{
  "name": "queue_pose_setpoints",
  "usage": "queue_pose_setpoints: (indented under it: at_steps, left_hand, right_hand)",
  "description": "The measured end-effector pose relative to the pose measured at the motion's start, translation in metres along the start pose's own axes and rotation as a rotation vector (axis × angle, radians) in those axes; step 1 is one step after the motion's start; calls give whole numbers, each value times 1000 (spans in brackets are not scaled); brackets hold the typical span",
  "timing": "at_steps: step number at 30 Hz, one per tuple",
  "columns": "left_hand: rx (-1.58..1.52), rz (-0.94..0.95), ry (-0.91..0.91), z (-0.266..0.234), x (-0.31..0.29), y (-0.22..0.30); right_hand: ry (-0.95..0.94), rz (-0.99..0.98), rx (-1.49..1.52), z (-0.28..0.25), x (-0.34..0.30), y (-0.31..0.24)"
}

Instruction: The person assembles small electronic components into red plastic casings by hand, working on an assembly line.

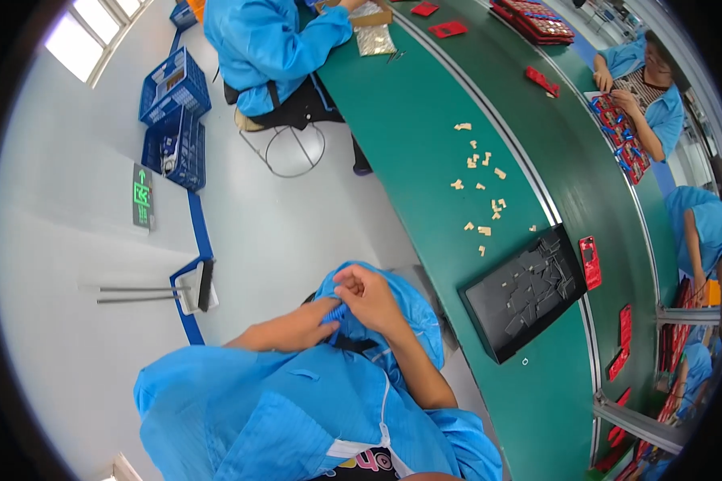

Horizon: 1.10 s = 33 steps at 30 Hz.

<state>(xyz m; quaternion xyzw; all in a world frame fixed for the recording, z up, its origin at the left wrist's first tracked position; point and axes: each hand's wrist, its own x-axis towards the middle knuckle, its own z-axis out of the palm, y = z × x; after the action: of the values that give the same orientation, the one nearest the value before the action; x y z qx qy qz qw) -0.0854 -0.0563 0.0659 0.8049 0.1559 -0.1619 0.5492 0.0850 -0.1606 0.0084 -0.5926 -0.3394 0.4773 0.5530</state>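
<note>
Over my lap, my left hand (pixel 303 325) is closed around a blue ribbed thing (pixel 334 313), which looks like a coiled cord. My right hand (pixel 369 298) is raised just beside it, fingers curled in and thumb bent toward them. What its fingertips hold, if anything, is too small to make out. Both hands are close together above the blue cloth of my smock (pixel 421 321), left of the green table (pixel 401 172). A dark strap-like piece (pixel 354 345) lies below the hands.
On the table to my right stands a black tray (pixel 489 346) of flat dark pieces. Several small beige parts (pixel 480 186) lie beyond it. A conveyor (pixel 529 112) carries red parts (pixel 590 263). A co-worker (pixel 277 52) sits ahead; blue crates (pixel 176 84) line the wall.
</note>
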Motion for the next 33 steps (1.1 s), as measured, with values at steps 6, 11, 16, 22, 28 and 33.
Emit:
queue_pose_setpoints:
  at_steps: [6, 11, 16, 22, 28, 33]
  left_hand:
    - [129, -34, 57, 26, 32, -48]
    - [75, -112, 73, 34, 63, -49]
    - [-60, 235, 312, 38, 50, -30]
    - [110, 96, 66, -2, 15, -1]
    - [136, 184, 205, -12, -11, 8]
    - [402, 258, 369, 16, -6, -14]
  right_hand:
    - [-36, -145, -249, 22, -6, -16]
    - [111, -310, -500, 15, -3, 1]
    - [126, -238, -367, 7, -10, -27]
    - [62, -47, -87, -1, 4, -16]
    - [66, -4, 22, -12, 6, -8]
    - [61, 53, 91, -21, 5, -6]
